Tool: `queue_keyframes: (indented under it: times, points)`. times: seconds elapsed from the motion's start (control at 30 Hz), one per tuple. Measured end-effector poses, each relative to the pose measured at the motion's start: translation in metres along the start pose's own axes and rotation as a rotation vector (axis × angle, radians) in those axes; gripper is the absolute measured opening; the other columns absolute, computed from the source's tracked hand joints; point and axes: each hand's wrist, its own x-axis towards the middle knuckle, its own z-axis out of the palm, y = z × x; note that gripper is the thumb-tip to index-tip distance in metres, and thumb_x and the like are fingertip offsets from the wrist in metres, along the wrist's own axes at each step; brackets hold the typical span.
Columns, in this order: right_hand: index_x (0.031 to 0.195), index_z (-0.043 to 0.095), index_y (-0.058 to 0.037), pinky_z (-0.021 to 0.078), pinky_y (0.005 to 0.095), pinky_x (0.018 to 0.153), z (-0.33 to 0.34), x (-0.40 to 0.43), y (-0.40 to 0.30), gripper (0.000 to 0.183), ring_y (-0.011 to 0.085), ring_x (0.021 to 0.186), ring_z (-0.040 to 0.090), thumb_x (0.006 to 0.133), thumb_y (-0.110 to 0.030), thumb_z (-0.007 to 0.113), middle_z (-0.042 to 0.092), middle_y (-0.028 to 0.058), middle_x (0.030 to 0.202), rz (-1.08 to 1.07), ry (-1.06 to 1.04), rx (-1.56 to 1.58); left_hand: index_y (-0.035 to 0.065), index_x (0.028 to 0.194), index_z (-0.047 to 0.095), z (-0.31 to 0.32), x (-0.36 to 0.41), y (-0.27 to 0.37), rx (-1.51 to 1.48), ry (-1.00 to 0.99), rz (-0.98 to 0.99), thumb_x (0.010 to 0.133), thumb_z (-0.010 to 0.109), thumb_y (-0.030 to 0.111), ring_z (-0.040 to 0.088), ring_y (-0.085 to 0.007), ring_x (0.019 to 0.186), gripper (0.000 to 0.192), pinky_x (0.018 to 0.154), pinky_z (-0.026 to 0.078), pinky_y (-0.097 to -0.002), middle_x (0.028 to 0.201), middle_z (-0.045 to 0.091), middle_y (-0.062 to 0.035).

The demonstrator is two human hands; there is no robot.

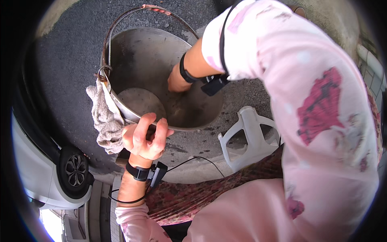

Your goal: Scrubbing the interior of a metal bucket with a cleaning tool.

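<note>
A large metal bucket (145,39) with a dull, stained inside stands before me. My left hand (146,137) grips its near rim, fingers curled over the edge. Deep inside it is my right hand (179,82); only the wrist and back of the hand show. The fingers are hidden, so what they hold or touch cannot be seen. Beside it, within the bucket, shows a paler round shape (142,101), perhaps a disc or the bottom. A wire bail handle (125,15) arches over the far side. A greyish towel (105,121) hangs at the left, close to my left hand.
A white plastic stool (252,136) lies right of the bucket, near my patterned skirt (181,199). Dark asphalt (72,75) surrounds the bucket. A silver car (39,169) with a wheel (75,171) is at the left. A thin black cable (199,157) runs from my left wrist device.
</note>
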Motion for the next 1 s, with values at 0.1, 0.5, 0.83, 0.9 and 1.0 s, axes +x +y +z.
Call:
queue_keyframes:
  times: [0.1,0.5,0.83,0.9,1.0]
  points:
    - [0.106,0.064,-0.0033,0.0532,0.0441,0.081,-0.008,-0.017,0.016,0.028,0.0330,0.102,0.062,0.081,-0.017,0.063,0.065,0.0148,0.110,-0.015,-0.069,-0.112,0.0226,0.098,0.063,-0.002,0.002,0.000,0.016,-0.006,-0.001,0.090,0.062,0.034,0.045,-0.0151,0.079,0.014,0.062,0.037,-0.0264,0.105,0.060,-0.0029]
    - [0.103,0.065,-0.0011,0.0531,0.0422,0.082,-0.002,-0.018,0.021,0.026,0.0331,0.101,0.063,0.082,-0.016,0.062,0.066,0.0137,0.108,-0.122,0.112,-0.056,0.0230,0.098,0.062,-0.003,0.003,0.002,0.010,-0.015,-0.022,0.090,0.061,0.036,0.045,-0.0152,0.078,0.015,0.061,0.036,-0.0260,0.104,0.060,-0.0024]
    - [0.101,0.066,0.0004,0.0527,0.0411,0.082,0.004,0.006,-0.015,0.024,0.0312,0.103,0.062,0.085,-0.015,0.056,0.067,0.0140,0.105,-0.071,0.074,0.079,0.0231,0.098,0.059,-0.002,0.006,0.006,0.007,-0.026,0.019,0.091,0.061,0.031,0.045,-0.0147,0.074,0.011,0.060,0.036,-0.0266,0.104,0.059,-0.0023]
    - [0.101,0.068,-0.0024,0.0528,0.0433,0.079,0.009,0.002,-0.002,0.026,0.0310,0.100,0.064,0.083,-0.021,0.060,0.068,0.0134,0.104,-0.042,0.074,0.159,0.0237,0.097,0.059,0.001,0.004,0.010,-0.019,0.013,0.028,0.092,0.060,0.028,0.045,-0.0132,0.073,0.007,0.061,0.036,-0.0264,0.102,0.058,-0.0011]
    - [0.094,0.071,-0.0053,0.0510,0.0419,0.068,-0.005,-0.018,0.032,0.029,0.0281,0.083,0.065,0.080,-0.031,0.067,0.070,0.0086,0.091,-0.051,-0.157,0.025,0.0254,0.095,0.057,0.000,-0.009,0.020,-0.045,-0.027,0.077,0.089,0.058,0.019,0.042,-0.0112,0.068,0.008,0.063,0.034,-0.0253,0.097,0.057,0.0018]
